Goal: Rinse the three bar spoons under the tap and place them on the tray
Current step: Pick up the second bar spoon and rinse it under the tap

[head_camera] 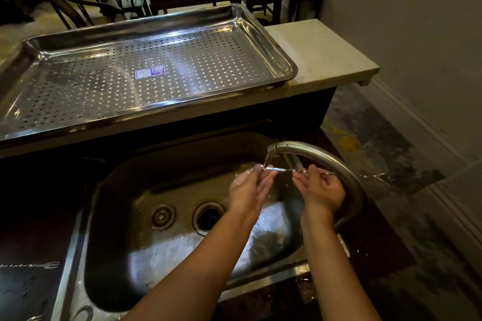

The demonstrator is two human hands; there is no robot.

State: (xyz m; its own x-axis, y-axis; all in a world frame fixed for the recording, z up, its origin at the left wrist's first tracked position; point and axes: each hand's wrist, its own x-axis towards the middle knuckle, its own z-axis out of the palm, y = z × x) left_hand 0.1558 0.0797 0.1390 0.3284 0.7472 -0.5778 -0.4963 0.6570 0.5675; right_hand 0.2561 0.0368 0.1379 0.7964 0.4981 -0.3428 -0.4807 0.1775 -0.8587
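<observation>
Both hands are over the steel sink point(117, 255), under the spout of the curved tap point(326, 161). Water runs down from the spout and falls on a thin metal bar spoon point(287, 170), which lies almost level between the two hands. Its far end continues to the right, behind the arc of the tap, and shows again over the floor (this part is thin and blurred, so I cannot tell its shape).

The left hand point(250, 190) has the palm turned to the right and its fingers are only loosely bent, not closed into a fist. The fingertips point(257, 168) touch the left end of the spoon, just where the water lands. If they pinch it or only rub it, I cannot tell.

The right hand point(322, 190) is half closed. Its thumb and first fingers are pressed together on the twisted stem, so it holds the spoon in a light pinch, and the other fingers are curled below.

The perforated tray point(284, 60) stands on the counter behind the sink, well apart from the hands. It has only a small blue label point(150, 72) on its bottom and some water drops.

On the dark counter at the left of the sink lies another long utensil point(31, 266) with a fork-like end.
</observation>
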